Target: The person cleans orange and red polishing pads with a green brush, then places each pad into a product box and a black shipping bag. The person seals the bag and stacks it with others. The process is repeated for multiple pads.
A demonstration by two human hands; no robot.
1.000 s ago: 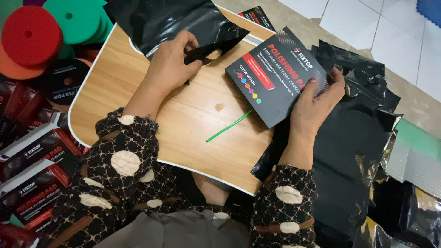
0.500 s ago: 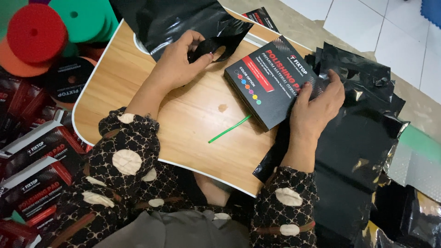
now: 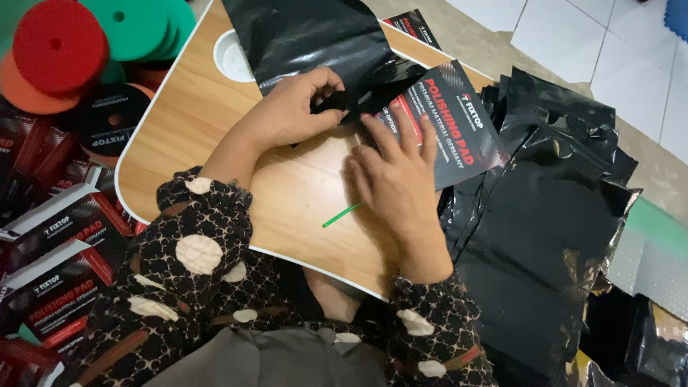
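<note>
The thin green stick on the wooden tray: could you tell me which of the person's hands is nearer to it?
The right. The right hand lies flat on the dark box just above the green stick; the left hand is farther up the tray, gripping the black plastic bag.

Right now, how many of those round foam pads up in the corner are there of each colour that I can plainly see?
Red pad: 1
Orange pad: 1, mostly hidden under the red one
Green pads: at least 2, stacked, so the exact number is hard to tell
Black pad: 1
Total: at least 5
</note>
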